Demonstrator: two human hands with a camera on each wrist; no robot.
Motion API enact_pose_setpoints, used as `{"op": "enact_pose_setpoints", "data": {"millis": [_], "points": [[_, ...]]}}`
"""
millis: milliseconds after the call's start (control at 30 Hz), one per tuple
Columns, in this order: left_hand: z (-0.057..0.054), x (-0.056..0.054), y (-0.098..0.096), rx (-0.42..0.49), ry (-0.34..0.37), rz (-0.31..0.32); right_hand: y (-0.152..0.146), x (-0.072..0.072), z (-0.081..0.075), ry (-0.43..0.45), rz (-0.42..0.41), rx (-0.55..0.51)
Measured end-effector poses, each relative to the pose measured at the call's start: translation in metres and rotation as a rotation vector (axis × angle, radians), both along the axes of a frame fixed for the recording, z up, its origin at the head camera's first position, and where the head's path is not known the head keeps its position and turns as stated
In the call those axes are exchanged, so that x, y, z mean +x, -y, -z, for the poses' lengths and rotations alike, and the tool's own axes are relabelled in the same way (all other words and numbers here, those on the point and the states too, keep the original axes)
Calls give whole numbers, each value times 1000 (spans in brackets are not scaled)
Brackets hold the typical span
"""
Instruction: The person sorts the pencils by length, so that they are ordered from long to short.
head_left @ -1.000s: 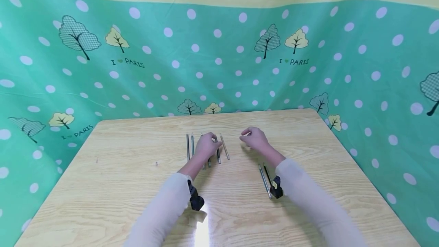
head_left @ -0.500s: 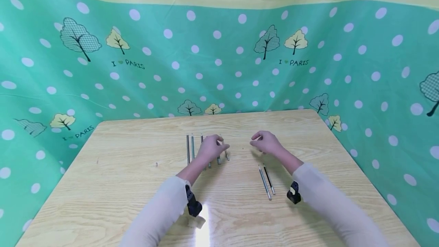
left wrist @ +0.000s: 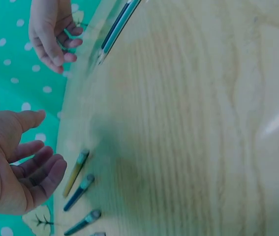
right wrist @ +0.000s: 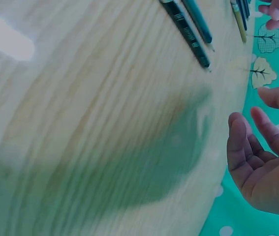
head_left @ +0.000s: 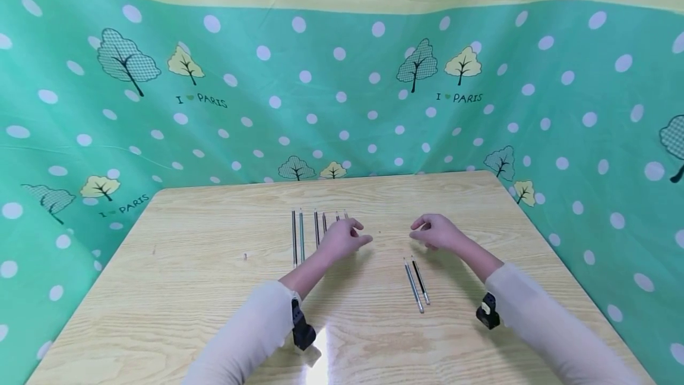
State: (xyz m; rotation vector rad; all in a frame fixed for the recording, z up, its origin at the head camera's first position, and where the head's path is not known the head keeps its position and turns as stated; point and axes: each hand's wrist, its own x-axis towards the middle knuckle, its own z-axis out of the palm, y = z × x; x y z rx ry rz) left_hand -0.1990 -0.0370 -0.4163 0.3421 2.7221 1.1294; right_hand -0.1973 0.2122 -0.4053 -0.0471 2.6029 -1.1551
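My left hand (head_left: 342, 240) hovers over the right end of a row of several pencils, hiding parts of them. Its fingers are loosely bent with nothing between them. At the row's left end lie a black pencil (head_left: 294, 239) and a teal pencil (head_left: 301, 236). A yellowish pencil (left wrist: 76, 173) shows below the fingers in the left wrist view. To the right, my right hand (head_left: 436, 232) is held above the table with relaxed, bare fingers. Just in front of it, a blue-grey pencil (head_left: 413, 285) and a black pencil (right wrist: 186, 34) lie side by side.
The pencils lie on a light wooden table (head_left: 187, 302). A tiny pale bit (head_left: 245, 256) sits left of the row, and a dark speck (head_left: 379, 232) lies between the hands. Behind the table hangs a green dotted cloth (head_left: 246, 94).
Both hands have shifted right, the right one also drawing closer to the person. The pencil pair, partly covered by the right wrist camera before, now shows fully. The pencils keep their places.
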Motion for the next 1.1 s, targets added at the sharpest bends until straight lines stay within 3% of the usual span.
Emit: {"op": "enact_pose_setpoints", "data": {"millis": [333,633,867,1100], "points": [[4,23,-27,-67,-25,104,-15,13,6,35,-102,74],[11,41,-44,-116,-45,157,-15,24,7,63,-149,99],[21,47,-55,-178,-52,156,-12,28,10,82,-156,104],[24,51,-60,-198,-88,142,-11,30,11,78,-160,101]]}}
